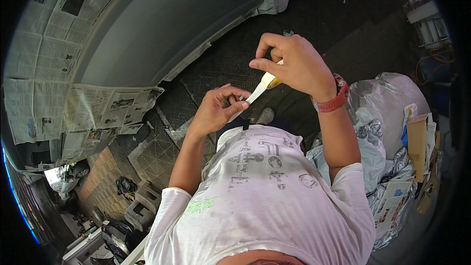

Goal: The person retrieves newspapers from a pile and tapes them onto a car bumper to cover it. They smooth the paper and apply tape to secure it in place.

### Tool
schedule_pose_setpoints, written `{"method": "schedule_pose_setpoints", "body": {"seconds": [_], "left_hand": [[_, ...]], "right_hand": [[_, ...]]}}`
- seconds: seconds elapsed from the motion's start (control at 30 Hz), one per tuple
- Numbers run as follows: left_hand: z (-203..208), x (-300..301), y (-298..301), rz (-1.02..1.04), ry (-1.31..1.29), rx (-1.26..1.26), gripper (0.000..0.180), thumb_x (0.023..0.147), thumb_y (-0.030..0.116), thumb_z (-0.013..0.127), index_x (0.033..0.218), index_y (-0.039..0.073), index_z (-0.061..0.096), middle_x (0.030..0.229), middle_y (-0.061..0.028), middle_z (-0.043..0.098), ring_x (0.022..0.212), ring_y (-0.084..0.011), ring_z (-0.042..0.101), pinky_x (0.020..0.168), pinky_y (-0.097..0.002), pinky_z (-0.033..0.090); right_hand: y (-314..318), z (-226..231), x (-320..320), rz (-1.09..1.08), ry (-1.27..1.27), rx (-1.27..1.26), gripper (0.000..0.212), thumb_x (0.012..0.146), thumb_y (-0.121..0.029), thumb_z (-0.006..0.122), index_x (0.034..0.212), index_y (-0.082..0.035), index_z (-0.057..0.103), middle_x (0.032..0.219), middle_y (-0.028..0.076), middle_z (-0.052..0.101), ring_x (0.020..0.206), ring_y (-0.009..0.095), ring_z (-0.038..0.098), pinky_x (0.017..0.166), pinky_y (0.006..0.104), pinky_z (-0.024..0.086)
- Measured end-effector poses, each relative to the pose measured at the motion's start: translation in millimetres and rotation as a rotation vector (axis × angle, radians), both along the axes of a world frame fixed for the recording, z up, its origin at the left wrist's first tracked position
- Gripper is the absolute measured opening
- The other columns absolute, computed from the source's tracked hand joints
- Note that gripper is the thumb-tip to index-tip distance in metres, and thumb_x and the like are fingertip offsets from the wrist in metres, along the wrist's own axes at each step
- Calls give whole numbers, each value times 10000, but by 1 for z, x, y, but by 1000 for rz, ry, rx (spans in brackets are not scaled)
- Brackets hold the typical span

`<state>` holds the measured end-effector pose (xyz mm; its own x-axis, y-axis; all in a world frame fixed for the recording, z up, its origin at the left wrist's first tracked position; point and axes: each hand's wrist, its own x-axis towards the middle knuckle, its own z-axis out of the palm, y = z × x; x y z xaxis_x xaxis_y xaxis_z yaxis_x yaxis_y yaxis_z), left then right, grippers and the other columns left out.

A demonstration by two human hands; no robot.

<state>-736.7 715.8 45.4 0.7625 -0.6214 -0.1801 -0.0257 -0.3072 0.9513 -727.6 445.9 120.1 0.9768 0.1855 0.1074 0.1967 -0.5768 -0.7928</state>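
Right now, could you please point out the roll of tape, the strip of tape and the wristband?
roll of tape (271, 81), head view, its yellowish side.
strip of tape (255, 94), head view, mid-length.
wristband (332, 103), head view, red strap on the right wrist.

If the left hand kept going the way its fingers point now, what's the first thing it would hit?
The left hand points toward the right hand, already pinching the tape strip. It would likely meet the tape roll first, though depth is unclear.

The right hand (294, 64) holds a roll of masking tape (271, 81) above the white shirt (265, 186), and the left hand (218, 108) pinches the strip's free end just left of the roll. Left of the hands, newspaper sheets (103, 108) cover a grey panel (162, 24).
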Motion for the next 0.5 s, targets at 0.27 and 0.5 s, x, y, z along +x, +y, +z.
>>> {"method": "schedule_pose_setpoints", "body": {"seconds": [0.27, 0.5], "left_hand": [[-12, -5, 4, 60, 90, -67, 117, 974, 155, 847, 1062, 86, 816, 773, 47, 701, 749, -39, 581, 1290, -480, 320], [-5, -3, 5, 16, -4, -23, 111, 987, 167, 837, 1068, 92, 820, 746, 54, 702, 678, -33, 545, 1300, -493, 310]], "right_hand": [[9, -2, -2, 34, 27, -3, 261, 966, -294, 837, 931, -69, 710, 502, 17, 491, 443, 142, 375, 504, 344, 301], [9, 2, 0, 54, 54, -2, 252, 973, -283, 827, 929, -65, 708, 497, 22, 485, 444, 141, 363, 503, 349, 285]]}}
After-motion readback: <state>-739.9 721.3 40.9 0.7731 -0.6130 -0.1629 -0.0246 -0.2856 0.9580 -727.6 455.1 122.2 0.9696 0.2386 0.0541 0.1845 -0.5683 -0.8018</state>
